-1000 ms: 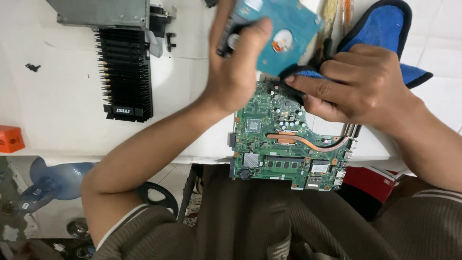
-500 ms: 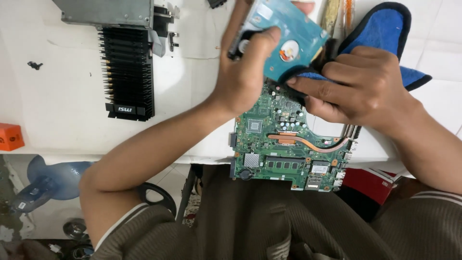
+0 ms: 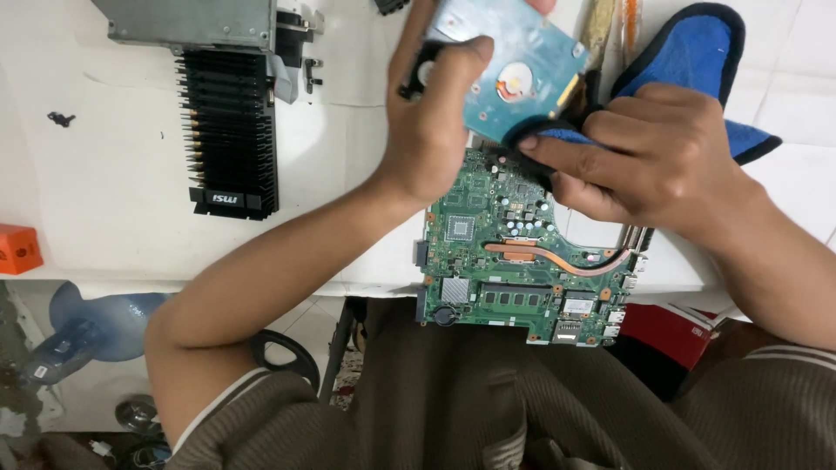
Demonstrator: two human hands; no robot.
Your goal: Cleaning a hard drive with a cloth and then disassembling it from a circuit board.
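1. The left hand [image 3: 435, 122] is clenched around a hard drive [image 3: 514, 78], thumb across its near edge, fingers hidden behind it. The drive is lifted clear of the tabletop [image 3: 104, 174] and tilted, its blue-green circuit side facing the camera.

2. The right hand [image 3: 653, 161] grips a blue cloth with black edging [image 3: 688, 61]. Its fingers press a fold of the cloth against the lower right edge of the drive. The rest of the cloth trails up and to the right over the tabletop.

3. A green laptop motherboard [image 3: 522, 261] lies directly beneath both hands. It carries a copper heat pipe [image 3: 557, 257] curving across its middle. Its near end overhangs the tabletop edge above the person's lap.

4. To the left, well apart from the hands, a black finned heatsink card [image 3: 228, 130] lies flat on the white tabletop. A grey metal casing [image 3: 187, 22] sits just beyond it, touching or nearly so; which cannot be told.

5. A small black screw-like piece [image 3: 61, 117] lies alone at the left of the tabletop.

6. An orange block [image 3: 17, 248] sits at the left tabletop edge.

7. Below the tabletop, a blue translucent water bottle [image 3: 96, 326] lies on the floor.

8. A red box [image 3: 666, 326] shows under the motherboard's right end.
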